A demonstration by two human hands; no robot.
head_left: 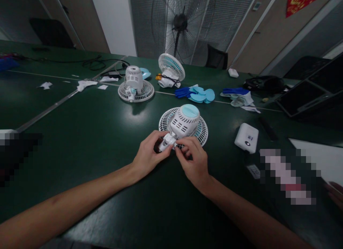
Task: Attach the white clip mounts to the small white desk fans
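My left fingers are gripping the white bracket, and my right fingers are pinching its right end. Just beyond them, the fan head is lying grille-down on the green tabletop. A white box is sitting to the right of my fingers. Farther off to their left, a second fan is resting grille-down; ahead, light-blue blades are lying against a blue glove, a third fan leaning behind.
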